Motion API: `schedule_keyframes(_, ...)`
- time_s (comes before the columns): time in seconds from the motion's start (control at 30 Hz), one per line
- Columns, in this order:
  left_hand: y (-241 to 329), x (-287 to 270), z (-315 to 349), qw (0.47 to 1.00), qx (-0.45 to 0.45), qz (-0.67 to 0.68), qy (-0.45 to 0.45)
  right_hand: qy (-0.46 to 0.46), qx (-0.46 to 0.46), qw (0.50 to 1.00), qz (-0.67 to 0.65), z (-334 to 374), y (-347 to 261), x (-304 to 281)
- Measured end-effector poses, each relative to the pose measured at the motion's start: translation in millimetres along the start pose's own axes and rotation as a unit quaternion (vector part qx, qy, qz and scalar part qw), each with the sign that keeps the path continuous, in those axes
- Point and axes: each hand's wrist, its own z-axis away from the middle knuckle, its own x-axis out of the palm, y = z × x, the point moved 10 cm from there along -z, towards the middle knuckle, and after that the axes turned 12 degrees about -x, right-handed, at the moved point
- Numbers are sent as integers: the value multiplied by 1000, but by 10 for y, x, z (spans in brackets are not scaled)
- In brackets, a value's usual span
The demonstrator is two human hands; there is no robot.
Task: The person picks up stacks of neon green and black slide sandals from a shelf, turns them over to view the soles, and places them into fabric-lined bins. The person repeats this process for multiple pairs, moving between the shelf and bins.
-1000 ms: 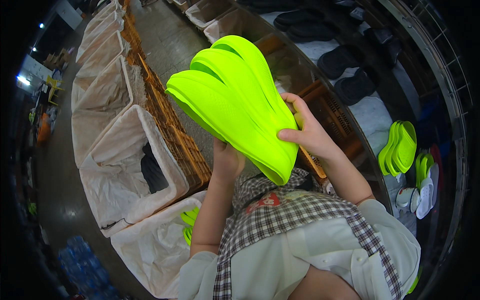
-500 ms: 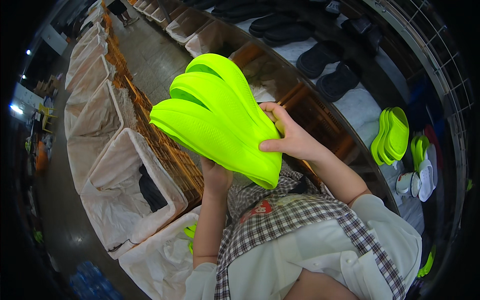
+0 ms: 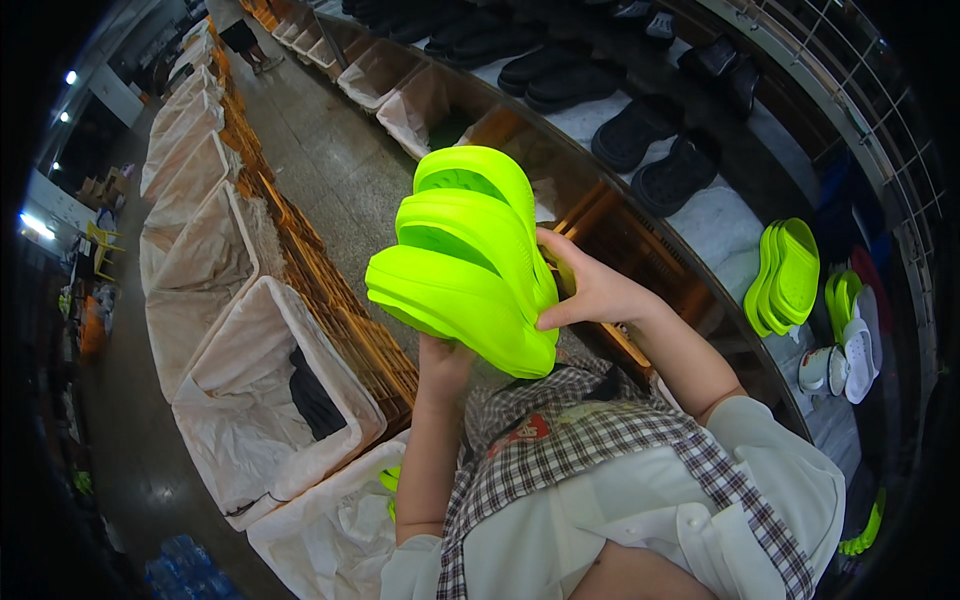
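Observation:
Between my hands is a stack of three neon-green foam clogs (image 3: 450,300), nested one over another. Their openings face up and away at the left. My right hand (image 3: 590,285) grips the stack at its right side, thumb on the near face and fingers behind. From below, my left hand (image 3: 445,365) supports the clogs; most of its fingers are hidden beneath them. To the right, more neon-green clogs (image 3: 785,275) stand stacked on the work surface, beside white clogs (image 3: 858,360) and a white cup (image 3: 818,370).
Cloth-lined baskets (image 3: 290,400) run in a row along the left, one with dark material inside. Several black clogs (image 3: 640,130) line the shelf (image 3: 710,215) on the right, under a wire grid (image 3: 850,70). A person (image 3: 245,40) stands far down the aisle.
The held clogs have tilted and shifted rightward, so more of their openings shows. Both hands keep their hold on the stack.

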Motion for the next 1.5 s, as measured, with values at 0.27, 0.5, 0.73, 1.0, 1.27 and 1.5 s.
schedule_keyframes(0.27, 182, 43, 45, 965, 78, -233, 88, 13, -83, 989, 118, 32, -82, -101)
schedule_keyframes(0.5, -249, 208, -83, 912, -197, 358, -27, 78, -360, 912, 182, -41, -438, -143)
schedule_keyframes(0.73, 47, 82, -88, 899, -192, 393, 13, 99, -66, 975, -190, 40, 100, -182)
schedule_keyframes(1.0, 187, 19, -103, 942, -141, 304, 29, 104, -65, 966, -229, 97, 106, -67)
schedule_keyframes(1.27, 261, 17, -89, 947, -124, 295, 20, 96, -84, 952, -279, 99, 71, -3)
schedule_keyframes(1.5, 184, -17, -124, 944, -140, 299, 28, 92, -99, 947, -291, 103, 11, 16)
